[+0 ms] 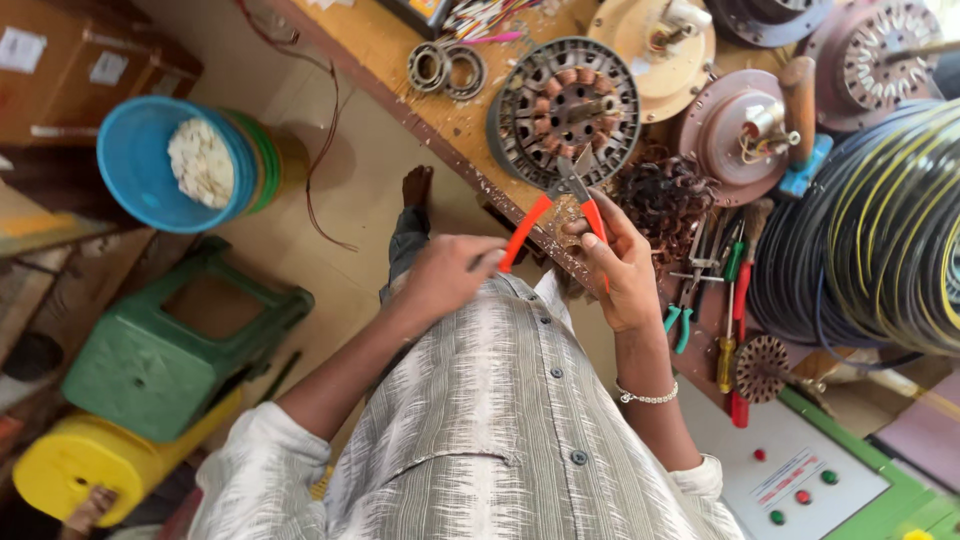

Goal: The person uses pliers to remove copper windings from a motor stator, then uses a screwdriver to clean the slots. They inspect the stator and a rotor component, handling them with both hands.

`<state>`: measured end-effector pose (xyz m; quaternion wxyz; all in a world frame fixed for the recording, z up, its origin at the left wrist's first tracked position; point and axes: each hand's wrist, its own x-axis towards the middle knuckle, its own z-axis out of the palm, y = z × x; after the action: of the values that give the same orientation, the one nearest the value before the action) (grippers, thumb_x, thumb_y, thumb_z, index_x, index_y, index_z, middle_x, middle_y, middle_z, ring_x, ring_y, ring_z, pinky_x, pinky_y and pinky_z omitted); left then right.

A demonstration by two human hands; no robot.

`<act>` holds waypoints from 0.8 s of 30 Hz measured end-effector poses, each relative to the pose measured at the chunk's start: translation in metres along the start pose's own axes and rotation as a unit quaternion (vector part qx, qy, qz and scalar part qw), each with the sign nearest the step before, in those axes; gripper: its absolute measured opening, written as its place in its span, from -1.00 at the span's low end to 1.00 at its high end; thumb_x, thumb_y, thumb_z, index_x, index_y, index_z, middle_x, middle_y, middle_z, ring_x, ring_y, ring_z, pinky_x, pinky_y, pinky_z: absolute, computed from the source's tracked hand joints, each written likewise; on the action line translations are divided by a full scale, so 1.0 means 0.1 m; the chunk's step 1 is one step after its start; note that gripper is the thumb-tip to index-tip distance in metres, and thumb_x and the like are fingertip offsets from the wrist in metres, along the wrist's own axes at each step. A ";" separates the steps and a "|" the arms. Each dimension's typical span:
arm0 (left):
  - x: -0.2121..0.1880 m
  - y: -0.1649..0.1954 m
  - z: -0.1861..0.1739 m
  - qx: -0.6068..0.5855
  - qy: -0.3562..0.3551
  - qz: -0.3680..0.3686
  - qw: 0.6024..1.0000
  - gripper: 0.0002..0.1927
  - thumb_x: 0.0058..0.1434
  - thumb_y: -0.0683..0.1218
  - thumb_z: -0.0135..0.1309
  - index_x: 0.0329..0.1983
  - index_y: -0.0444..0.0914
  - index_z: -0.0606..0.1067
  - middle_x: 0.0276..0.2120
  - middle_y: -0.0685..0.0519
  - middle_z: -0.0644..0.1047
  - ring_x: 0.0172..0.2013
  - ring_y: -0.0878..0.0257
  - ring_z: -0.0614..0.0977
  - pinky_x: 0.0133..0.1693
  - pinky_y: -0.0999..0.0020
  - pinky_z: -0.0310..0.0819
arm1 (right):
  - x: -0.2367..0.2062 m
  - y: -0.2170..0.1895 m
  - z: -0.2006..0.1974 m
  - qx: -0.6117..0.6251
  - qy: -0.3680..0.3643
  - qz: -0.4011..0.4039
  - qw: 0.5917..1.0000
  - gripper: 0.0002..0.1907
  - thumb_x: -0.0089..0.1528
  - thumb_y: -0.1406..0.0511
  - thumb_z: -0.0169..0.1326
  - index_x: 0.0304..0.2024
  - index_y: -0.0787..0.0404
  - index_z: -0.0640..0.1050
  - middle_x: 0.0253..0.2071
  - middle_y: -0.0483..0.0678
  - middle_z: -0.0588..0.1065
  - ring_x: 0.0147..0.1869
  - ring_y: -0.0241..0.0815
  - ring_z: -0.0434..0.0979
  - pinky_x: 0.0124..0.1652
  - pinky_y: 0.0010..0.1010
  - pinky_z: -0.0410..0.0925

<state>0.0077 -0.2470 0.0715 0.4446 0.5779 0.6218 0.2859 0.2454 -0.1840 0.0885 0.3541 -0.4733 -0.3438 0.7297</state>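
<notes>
Here are the orange-handled cutting pliers (560,205), nose pointing at the wound stator (565,105) on the wooden workbench (380,50), blades resting right at the edge of its copper coils. The right hand (622,270) is wrapped firmly around one orange handle, fingers curled closed on it; the left hand (445,272) is closed too, up against the tip of the other handle, though whether it truly grips that handle or pinches something small is hard to tell from this angle. By the look of it, this is the cutting stage on the windings, and the next move would call for a steady squeeze with the blades seated on one strand only. Just beside the right hand lies a tangle of dark stripped copper wire (665,195) (quite a heap). Further right, screwdrivers and teal-handled pliers (680,325), then big coils of cable (880,230). On the floor, a green plastic stool (160,350) and a blue bowl (150,165).
</notes>
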 end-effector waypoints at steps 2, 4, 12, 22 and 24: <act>-0.06 0.12 0.19 0.034 -0.016 -0.016 0.999 -0.75 0.32 -0.01 0.04 -0.09 -0.24 0.59 -0.30 -0.17 0.61 -0.29 -0.15 0.64 -0.29 -0.02 0.50 | 0.00 0.01 0.06 -0.024 0.020 -0.003 1.000 -0.34 0.27 0.43 0.08 0.43 0.38 0.28 0.05 -0.02 0.48 0.16 -0.24 0.47 0.17 -0.35 0.34; -0.13 0.23 0.30 0.052 -0.023 -0.032 0.998 -0.74 0.37 -0.01 0.00 -0.14 -0.31 0.54 -0.33 -0.19 0.60 -0.32 -0.15 0.65 -0.27 -0.02 0.50 | 0.00 0.03 0.14 0.005 0.036 -0.003 0.999 -0.38 0.26 0.44 0.06 0.39 0.37 0.30 0.04 0.00 0.49 0.16 -0.20 0.47 0.16 -0.24 0.38; -0.19 0.53 0.28 0.143 -0.037 -0.036 0.988 -0.64 0.40 0.04 -0.03 -0.17 -0.40 0.49 -0.37 -0.22 0.59 -0.37 -0.15 0.65 -0.33 -0.01 0.51 | 0.04 0.07 0.23 0.128 -0.120 0.259 0.950 -0.34 0.29 -0.01 -0.07 0.28 0.31 0.34 0.21 0.06 0.51 0.29 -0.04 0.47 0.24 -0.15 0.29; -0.45 0.64 -0.48 -0.010 0.083 0.126 0.989 -0.78 0.36 -0.01 0.10 -0.10 -0.24 0.61 -0.23 -0.05 0.64 -0.24 0.01 0.68 -0.21 0.19 0.55 | 0.05 0.82 0.09 0.281 -0.102 0.144 0.943 -0.74 0.45 0.12 0.07 -0.10 0.17 0.41 -0.28 -0.13 0.37 -0.24 -0.27 0.39 -0.25 -0.42 0.29; -0.54 0.64 -0.57 -0.009 0.085 0.088 0.992 -0.79 0.36 -0.04 0.11 -0.08 -0.25 0.60 -0.23 -0.05 0.64 -0.22 0.02 0.68 -0.20 0.21 0.55 | 0.01 0.92 0.04 0.303 -0.070 0.117 0.943 -0.76 0.46 0.15 0.08 -0.21 0.10 0.39 -0.41 -0.24 0.25 -0.39 -0.35 0.25 -0.39 -0.48 0.17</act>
<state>-0.0168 -0.2800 0.1643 0.3686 0.5998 0.6016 0.3776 0.2234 -0.2311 0.0123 0.3676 -0.3285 -0.0724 0.8670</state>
